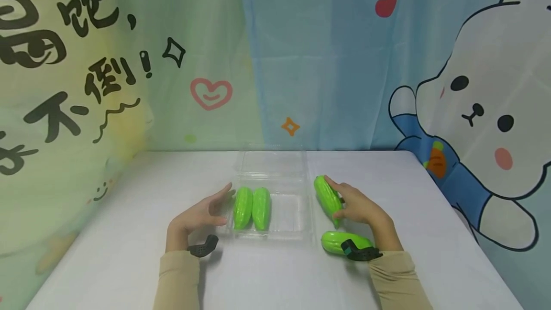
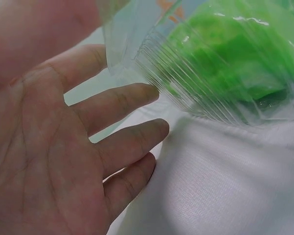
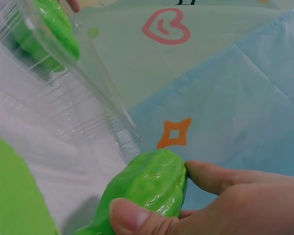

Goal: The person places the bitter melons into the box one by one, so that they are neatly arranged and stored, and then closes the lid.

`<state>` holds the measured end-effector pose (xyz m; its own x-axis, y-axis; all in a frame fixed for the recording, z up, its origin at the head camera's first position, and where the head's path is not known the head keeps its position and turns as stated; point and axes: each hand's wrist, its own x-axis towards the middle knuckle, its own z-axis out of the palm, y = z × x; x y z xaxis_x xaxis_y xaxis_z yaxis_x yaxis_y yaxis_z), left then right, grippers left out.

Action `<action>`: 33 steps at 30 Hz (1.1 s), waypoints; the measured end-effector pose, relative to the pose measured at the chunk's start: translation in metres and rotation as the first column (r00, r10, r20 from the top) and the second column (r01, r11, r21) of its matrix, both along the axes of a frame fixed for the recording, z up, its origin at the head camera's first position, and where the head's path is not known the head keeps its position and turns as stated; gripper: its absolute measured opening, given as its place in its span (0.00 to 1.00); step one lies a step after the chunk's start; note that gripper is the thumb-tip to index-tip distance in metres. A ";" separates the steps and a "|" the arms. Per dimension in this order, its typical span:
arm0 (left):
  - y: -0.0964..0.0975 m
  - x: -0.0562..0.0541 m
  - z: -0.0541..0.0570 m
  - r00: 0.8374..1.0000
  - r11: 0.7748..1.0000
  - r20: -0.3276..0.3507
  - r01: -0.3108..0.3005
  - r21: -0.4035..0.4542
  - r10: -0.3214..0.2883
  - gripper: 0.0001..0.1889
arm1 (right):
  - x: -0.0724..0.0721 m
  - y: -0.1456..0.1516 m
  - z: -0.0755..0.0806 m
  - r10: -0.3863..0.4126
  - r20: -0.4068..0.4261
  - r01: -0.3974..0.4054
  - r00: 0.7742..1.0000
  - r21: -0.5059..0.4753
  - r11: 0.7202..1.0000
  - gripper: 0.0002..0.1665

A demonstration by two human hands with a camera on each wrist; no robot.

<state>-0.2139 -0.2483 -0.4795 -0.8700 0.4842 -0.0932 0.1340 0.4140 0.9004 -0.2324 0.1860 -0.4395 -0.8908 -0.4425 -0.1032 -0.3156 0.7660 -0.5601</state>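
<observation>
My right hand (image 1: 355, 202) pinches a glossy, ridged green bitter melon (image 1: 327, 197) to the right of the clear plastic box (image 1: 297, 231). In the right wrist view, thumb and index finger grip this bitter melon (image 3: 144, 183) from opposite sides. Two more bitter melons (image 1: 243, 208) lie side by side, lengthwise, in the left half of the box. At the box's left wall is my left hand (image 1: 202, 214), its fingers spread and nothing in its grasp. The left wrist view has those fingertips right by the ribbed plastic wall (image 2: 181, 73).
Another bitter melon (image 1: 333, 242) lies crosswise near my right wrist, partly covered by the black wrist strap (image 1: 359, 252). The box's transparent lid (image 1: 273, 161) is folded back toward the curtain (image 1: 292, 61). A white cloth (image 1: 267, 276) covers the table.
</observation>
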 end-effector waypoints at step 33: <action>0.002 0.002 0.004 1.000 1.000 0.000 0.002 -0.004 -0.002 0.53 | 0.012 -0.015 0.028 0.013 -0.113 -0.034 0.994 -0.188 0.982 0.61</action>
<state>-0.2119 -0.2459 -0.4753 -0.8690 0.4855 -0.0955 0.1345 0.4174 0.8987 -0.2205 0.1711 -0.4114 -0.8813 -0.4652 0.0829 -0.4001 0.6414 -0.6546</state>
